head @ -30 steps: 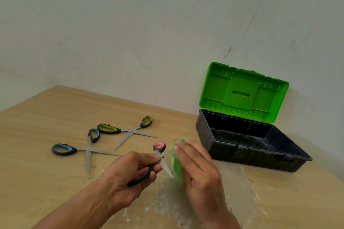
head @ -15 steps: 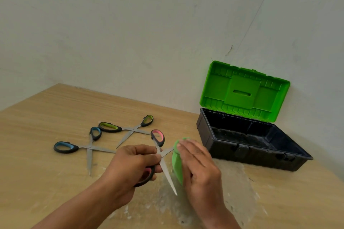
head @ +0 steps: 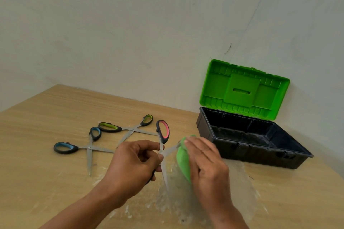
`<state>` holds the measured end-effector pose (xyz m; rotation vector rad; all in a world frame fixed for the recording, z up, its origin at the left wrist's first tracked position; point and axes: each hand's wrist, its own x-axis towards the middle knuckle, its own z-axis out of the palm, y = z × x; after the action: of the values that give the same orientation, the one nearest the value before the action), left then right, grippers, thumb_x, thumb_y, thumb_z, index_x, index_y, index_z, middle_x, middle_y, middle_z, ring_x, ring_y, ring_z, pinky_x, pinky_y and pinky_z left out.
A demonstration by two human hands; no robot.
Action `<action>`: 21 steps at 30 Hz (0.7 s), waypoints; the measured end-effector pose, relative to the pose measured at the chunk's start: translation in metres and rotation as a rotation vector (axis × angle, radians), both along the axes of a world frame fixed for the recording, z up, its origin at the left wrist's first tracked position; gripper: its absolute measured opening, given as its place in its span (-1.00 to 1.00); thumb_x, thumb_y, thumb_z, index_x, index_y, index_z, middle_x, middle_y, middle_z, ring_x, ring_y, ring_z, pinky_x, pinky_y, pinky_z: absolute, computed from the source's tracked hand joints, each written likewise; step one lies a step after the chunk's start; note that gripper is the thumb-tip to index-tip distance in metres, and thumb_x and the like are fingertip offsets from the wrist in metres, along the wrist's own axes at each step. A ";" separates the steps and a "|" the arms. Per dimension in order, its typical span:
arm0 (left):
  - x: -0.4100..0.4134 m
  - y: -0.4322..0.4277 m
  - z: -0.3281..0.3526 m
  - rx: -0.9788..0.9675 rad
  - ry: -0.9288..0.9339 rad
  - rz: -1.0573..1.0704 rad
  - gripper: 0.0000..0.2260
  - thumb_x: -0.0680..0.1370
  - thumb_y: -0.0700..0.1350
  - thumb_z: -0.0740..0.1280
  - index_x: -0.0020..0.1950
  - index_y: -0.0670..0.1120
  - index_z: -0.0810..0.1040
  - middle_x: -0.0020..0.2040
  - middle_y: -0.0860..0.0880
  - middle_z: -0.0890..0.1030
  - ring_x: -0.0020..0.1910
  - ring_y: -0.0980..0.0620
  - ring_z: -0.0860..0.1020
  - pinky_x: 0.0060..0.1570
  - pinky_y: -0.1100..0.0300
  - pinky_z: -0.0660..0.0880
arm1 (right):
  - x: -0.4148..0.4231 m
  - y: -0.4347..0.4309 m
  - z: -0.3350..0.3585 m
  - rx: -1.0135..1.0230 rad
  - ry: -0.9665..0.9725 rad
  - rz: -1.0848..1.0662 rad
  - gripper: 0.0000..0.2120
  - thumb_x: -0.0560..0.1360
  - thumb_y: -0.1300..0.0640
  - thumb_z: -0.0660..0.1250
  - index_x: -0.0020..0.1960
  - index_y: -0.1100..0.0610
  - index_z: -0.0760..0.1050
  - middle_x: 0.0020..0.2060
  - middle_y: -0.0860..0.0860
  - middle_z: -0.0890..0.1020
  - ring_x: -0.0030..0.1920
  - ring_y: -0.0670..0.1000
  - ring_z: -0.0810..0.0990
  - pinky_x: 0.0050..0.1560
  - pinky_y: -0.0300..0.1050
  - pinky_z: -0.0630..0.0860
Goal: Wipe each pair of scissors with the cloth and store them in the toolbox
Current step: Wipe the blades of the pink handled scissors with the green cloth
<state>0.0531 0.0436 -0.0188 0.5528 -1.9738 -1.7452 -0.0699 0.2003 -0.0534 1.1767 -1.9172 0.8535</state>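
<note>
My left hand grips the pink-handled scissors near the pivot, blades spread wide, one pink loop standing upright above my fingers. My right hand presses a green cloth against one blade. The other blade points down toward the table. Two more pairs lie spread on the wooden table to the left: the blue-handled scissors and the green-handled scissors. The toolbox, black with its green lid raised, stands at the right against the wall; its inside looks bare.
The wooden table meets a pale wall at the back. A whitish scuffed patch covers the surface under and right of my hands.
My left hand has turned the pink-handled scissors so the handle loop now stands upright and higher. My right hand with the cloth has stayed against the blade.
</note>
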 end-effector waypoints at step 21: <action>-0.012 -0.019 -0.015 0.079 -0.013 0.016 -0.84 0.55 -0.28 0.39 0.10 -0.13 0.68 -0.38 -0.08 0.63 -0.41 0.09 0.59 -0.35 0.23 0.57 | 0.030 -0.007 -0.001 0.411 -0.040 0.304 -0.71 0.51 0.38 0.43 0.21 0.19 0.66 0.15 0.01 0.61 0.15 -0.02 0.57 0.10 -0.15 0.58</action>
<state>0.0413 0.0242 -0.0340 0.6072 -1.9102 -1.8208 -0.0395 0.1930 -0.0542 1.7410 -2.0368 0.6517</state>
